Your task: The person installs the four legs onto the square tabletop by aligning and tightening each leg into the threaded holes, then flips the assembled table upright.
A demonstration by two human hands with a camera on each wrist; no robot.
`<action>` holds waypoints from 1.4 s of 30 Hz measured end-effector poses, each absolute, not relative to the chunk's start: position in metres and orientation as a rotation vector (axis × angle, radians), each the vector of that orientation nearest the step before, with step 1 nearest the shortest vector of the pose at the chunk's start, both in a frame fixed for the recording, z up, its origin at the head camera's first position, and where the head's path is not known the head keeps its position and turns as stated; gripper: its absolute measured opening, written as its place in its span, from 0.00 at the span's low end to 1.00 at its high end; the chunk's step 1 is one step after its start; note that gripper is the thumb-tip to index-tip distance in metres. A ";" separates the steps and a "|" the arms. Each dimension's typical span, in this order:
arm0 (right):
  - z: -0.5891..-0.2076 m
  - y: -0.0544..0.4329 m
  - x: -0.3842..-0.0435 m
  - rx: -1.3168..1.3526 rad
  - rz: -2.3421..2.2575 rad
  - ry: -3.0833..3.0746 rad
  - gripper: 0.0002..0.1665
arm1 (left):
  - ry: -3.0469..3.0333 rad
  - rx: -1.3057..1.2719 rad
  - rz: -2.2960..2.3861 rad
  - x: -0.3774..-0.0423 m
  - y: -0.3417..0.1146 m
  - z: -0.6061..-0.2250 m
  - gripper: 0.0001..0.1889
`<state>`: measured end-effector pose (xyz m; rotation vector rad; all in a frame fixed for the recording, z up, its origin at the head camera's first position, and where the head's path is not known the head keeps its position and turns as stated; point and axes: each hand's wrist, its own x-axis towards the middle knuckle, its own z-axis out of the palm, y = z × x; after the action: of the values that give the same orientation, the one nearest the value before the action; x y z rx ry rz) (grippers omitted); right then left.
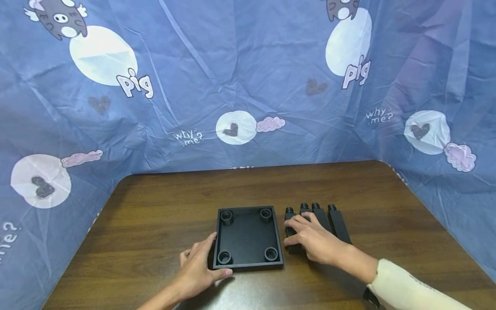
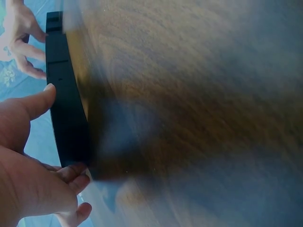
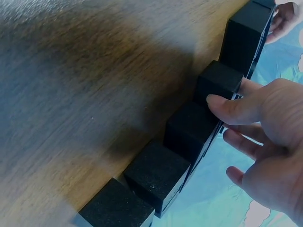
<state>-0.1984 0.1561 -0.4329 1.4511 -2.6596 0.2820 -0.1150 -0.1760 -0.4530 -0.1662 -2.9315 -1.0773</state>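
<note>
A black square tabletop panel lies underside up, with a raised rim and a round socket at each corner. My left hand holds its near left corner, thumb at the front edge and fingers along the left side. To the right, several black square legs with threaded ends lie side by side. My right hand grips the leftmost leg, partly covering it and its neighbours. In the right wrist view, the thumb rests on the end of that leg. The rightmost leg lies apart from the hand.
The brown wooden table lies under everything. A blue printed cloth stands behind it and at both sides. A small dark object shows partly beneath the right sleeve.
</note>
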 end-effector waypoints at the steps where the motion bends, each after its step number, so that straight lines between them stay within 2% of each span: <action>1: -0.433 0.156 -0.199 1.456 0.273 -2.647 0.37 | -2.930 -0.164 -1.076 -0.115 -0.176 -0.453 0.55; 15: -0.436 0.157 -0.202 1.477 0.218 -2.564 0.38 | -2.900 -0.167 -1.083 -0.114 -0.176 -0.453 0.52; 27: -0.432 0.158 -0.206 1.468 0.191 -2.499 0.32 | -2.901 -0.160 -1.086 -0.114 -0.175 -0.454 0.52; 42: -0.404 0.165 -0.218 1.227 0.659 -2.477 0.28 | -2.919 -0.155 -1.110 -0.114 -0.174 -0.451 0.52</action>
<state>-0.2182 0.1652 -0.4042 1.2272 -2.4770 0.6595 -0.1144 -0.1742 -0.4513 -0.1554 -2.9188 -1.1099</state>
